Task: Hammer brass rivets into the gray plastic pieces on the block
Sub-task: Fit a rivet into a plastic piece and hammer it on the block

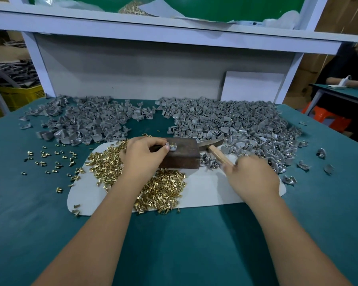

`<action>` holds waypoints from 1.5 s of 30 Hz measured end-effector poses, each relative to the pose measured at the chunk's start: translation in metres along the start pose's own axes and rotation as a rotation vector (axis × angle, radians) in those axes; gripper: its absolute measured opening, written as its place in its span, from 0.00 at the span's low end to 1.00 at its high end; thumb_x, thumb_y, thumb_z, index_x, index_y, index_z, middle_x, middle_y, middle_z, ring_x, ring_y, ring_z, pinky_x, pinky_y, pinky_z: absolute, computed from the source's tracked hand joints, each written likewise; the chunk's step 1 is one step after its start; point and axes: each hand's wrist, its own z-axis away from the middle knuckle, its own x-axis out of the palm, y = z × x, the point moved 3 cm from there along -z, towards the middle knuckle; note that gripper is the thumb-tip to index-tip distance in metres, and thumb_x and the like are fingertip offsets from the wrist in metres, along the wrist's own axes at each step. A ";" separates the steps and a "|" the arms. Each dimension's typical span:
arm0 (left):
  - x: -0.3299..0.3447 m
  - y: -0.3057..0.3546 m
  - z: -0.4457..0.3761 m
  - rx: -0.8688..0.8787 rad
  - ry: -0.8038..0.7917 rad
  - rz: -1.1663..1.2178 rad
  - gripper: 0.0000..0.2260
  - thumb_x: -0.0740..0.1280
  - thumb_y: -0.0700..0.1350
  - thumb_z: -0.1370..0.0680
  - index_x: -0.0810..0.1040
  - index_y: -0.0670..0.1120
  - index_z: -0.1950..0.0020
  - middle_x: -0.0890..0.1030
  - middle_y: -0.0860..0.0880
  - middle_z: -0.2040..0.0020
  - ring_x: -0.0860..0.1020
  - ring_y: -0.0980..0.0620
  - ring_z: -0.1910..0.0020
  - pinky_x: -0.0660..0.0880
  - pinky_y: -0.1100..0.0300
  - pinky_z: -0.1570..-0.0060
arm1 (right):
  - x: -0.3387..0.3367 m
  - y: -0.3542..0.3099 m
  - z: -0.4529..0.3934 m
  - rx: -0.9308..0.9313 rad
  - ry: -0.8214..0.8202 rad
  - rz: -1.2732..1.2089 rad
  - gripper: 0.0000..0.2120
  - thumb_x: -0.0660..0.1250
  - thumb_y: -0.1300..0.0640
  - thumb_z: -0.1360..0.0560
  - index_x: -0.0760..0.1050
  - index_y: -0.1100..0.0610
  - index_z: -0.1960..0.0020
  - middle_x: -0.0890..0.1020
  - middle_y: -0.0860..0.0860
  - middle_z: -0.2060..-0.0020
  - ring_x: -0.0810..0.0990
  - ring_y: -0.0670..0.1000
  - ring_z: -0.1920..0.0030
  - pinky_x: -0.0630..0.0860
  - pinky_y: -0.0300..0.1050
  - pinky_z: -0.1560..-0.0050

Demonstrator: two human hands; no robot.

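A dark rusty metal block point(183, 154) stands on a white mat point(207, 193) in the middle of the green table. On the block's top lies a small gray plastic piece point(173, 146) with a brass rivet in it. My left hand point(143, 156) pinches that piece with thumb and fingertips. My right hand point(251, 175) grips the wooden handle of a hammer point(216, 151), whose metal head lies low just right of the block. A heap of loose brass rivets point(163, 190) covers the mat under my left wrist.
Two big heaps of gray plastic pieces point(225, 122) fill the back of the table, left and right. Scattered rivets point(54, 159) lie on the green cloth at the left. A white shelf frame point(153, 32) rises behind. Another person sits at a table far right.
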 end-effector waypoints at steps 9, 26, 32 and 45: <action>0.001 0.002 0.001 0.021 0.035 -0.043 0.07 0.71 0.54 0.24 0.77 0.65 0.60 0.74 0.67 0.56 0.70 0.51 0.36 0.59 0.45 0.31 | -0.007 -0.015 0.002 -0.048 0.109 -0.025 0.07 0.60 0.56 0.21 0.64 0.58 0.48 0.79 0.55 0.55 0.78 0.56 0.59 0.64 0.44 0.67; 0.007 -0.001 0.001 -0.004 0.078 -0.076 0.03 0.69 0.57 0.24 0.82 0.63 0.52 0.75 0.64 0.53 0.61 0.58 0.36 0.53 0.49 0.35 | -0.058 -0.041 0.017 -0.236 0.177 -0.319 0.25 0.60 0.52 0.21 0.59 0.27 0.31 0.74 0.43 0.63 0.70 0.45 0.68 0.62 0.37 0.72; 0.008 -0.003 0.000 -0.012 0.084 -0.069 0.02 0.70 0.57 0.24 0.80 0.64 0.57 0.73 0.66 0.58 0.60 0.60 0.38 0.51 0.51 0.37 | -0.056 -0.041 0.019 -0.218 0.163 -0.310 0.26 0.60 0.51 0.22 0.59 0.26 0.33 0.76 0.43 0.61 0.71 0.48 0.66 0.62 0.35 0.72; 0.010 -0.004 0.000 0.002 0.131 -0.091 0.03 0.71 0.57 0.25 0.82 0.63 0.59 0.71 0.70 0.62 0.62 0.59 0.36 0.51 0.49 0.36 | -0.057 -0.046 0.029 -0.239 0.255 -0.300 0.28 0.62 0.52 0.22 0.56 0.27 0.31 0.75 0.42 0.67 0.69 0.41 0.72 0.66 0.36 0.73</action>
